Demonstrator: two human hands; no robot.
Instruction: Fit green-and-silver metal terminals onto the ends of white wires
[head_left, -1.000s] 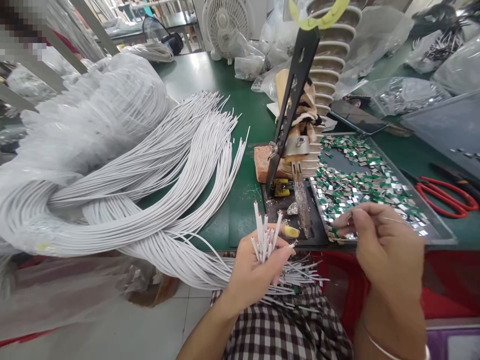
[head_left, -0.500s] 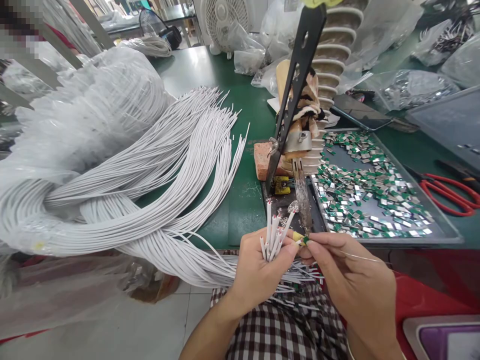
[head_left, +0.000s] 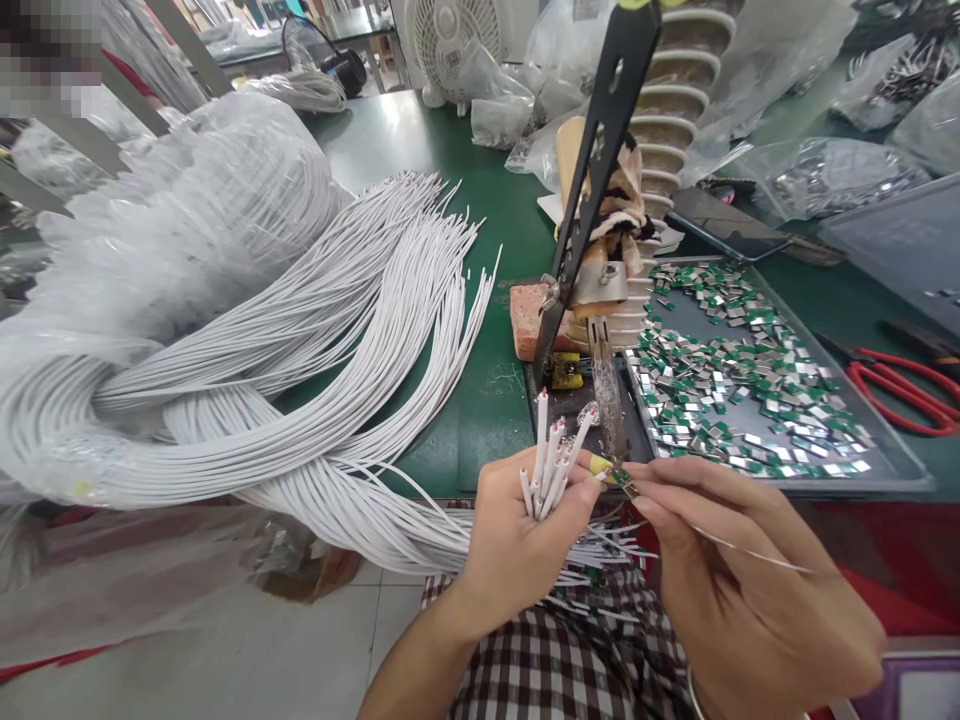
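Head view. One board (head_left: 623, 481) is pinched between the fingers of the right hand (head_left: 757, 575), at the tip of one iron (head_left: 606, 390); contact cannot be told. One thin strand (head_left: 752, 553) is also carried by that hand. About ten wires (head_left: 541, 445) are gripped, ends upward, in the curled fingers of the left hand (head_left: 517, 545). On the desk (head_left: 487, 445): one brick (head_left: 528, 318) and one tray (head_left: 904, 450) of similar boards, too many for counting.

Green table (head_left: 506, 225) with wires (head_left: 405, 290), brick (head_left: 528, 322), tray (head_left: 686, 318)
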